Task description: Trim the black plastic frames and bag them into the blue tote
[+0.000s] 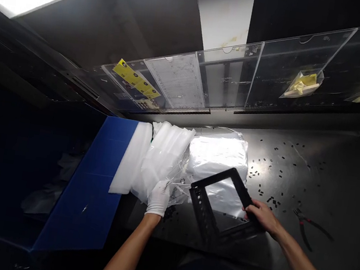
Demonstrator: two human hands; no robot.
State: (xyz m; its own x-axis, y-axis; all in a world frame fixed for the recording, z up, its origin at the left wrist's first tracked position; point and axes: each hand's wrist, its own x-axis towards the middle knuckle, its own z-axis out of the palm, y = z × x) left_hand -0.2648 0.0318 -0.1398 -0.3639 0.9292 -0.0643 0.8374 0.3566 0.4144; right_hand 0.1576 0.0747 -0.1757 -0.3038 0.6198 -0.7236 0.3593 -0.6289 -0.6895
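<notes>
The right hand [250, 209] grips the right side of a black frame [241, 189], thumb and fingers pressed together on it, and holds it tilted above the near part of the bench [287, 255]. The left hand [159, 197], in a white glove, has its fingers closed on loose film at the near end of the white wrapping [168, 151]. Between the hands and beyond them lies a stack of shiny clear bags [217, 154], partly behind the frame. Left of the white wrapping is a folded white foam sheet [131, 159], resting against a blue box [99, 177] whose wall bounds the work area on the left. Small black pieces [271, 200] are scattered right of the bags, and pliers [304, 221] with splayed handles lie right of the right hand. Along the far side, clear holders [224, 83] carrying papers hang above the bench's far edge. The bench's near edge runs just below the frame; the widest open room is at the right, around and beyond the pliers.
</notes>
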